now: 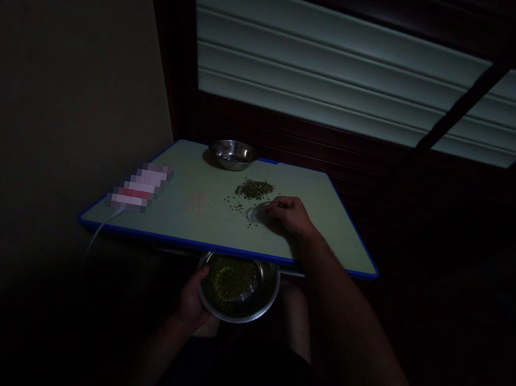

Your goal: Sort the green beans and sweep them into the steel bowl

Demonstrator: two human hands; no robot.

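My left hand [192, 304] grips the left rim of a steel bowl [264, 297] full of small green grains, held just below the table's front edge. My right hand [288, 215] rests on the pale green tabletop [192, 225] with its fingers curled, next to a small pale round patch [254, 214]. What the fingers hold, if anything, is too small to see. A loose heap of green grains [255, 188] lies just beyond that hand, with scattered grains to its left.
A second steel bowl [232, 153] stands at the table's far edge. A blurred pink and white object [139, 187] with a white cable [99, 231] lies at the table's left. A wall rises on the left; a slatted window sits behind. The room is dark.
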